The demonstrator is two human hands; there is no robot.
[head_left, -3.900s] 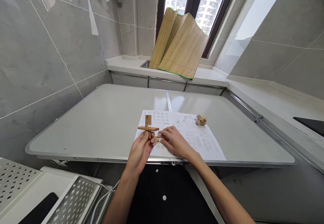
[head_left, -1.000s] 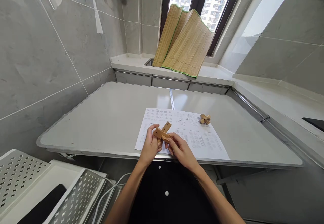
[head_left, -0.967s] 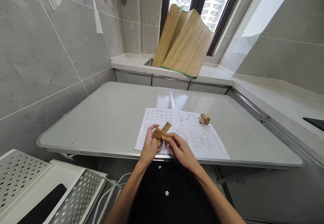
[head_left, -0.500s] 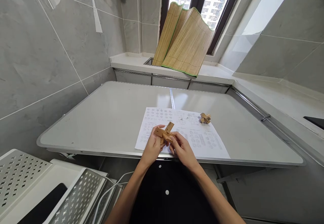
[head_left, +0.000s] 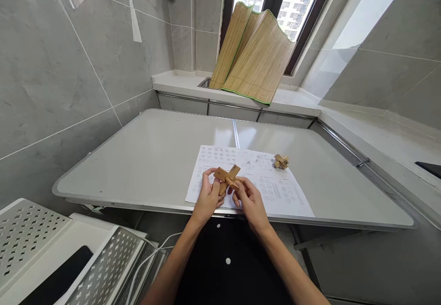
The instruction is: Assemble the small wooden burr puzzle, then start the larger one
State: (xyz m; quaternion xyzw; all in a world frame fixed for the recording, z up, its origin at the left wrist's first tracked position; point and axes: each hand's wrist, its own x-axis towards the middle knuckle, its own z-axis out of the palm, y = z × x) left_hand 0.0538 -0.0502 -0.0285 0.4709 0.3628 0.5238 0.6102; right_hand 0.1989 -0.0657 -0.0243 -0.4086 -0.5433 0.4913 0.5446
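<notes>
Both hands hold a small cross of wooden puzzle sticks (head_left: 226, 176) just above the near edge of the table. My left hand (head_left: 208, 196) pinches its left side with curled fingers. My right hand (head_left: 249, 199) grips its right end, fingers closed on the wood. Under them lies a printed instruction sheet (head_left: 272, 188) on the white table (head_left: 155, 153). A second small wooden puzzle knot (head_left: 281, 161) rests on the sheet's far right corner, apart from both hands.
A rolled bamboo mat (head_left: 253, 57) leans against the window on the ledge behind the table. Perforated metal stands (head_left: 103, 268) and a white cable (head_left: 151, 250) sit low at the left. Tiled walls close in on the left and right.
Earlier the left hand held a T-shaped pair of sticks upright while the right reached on the sheet. Now both hands grip the cross, which has tilted and shifted slightly right.
</notes>
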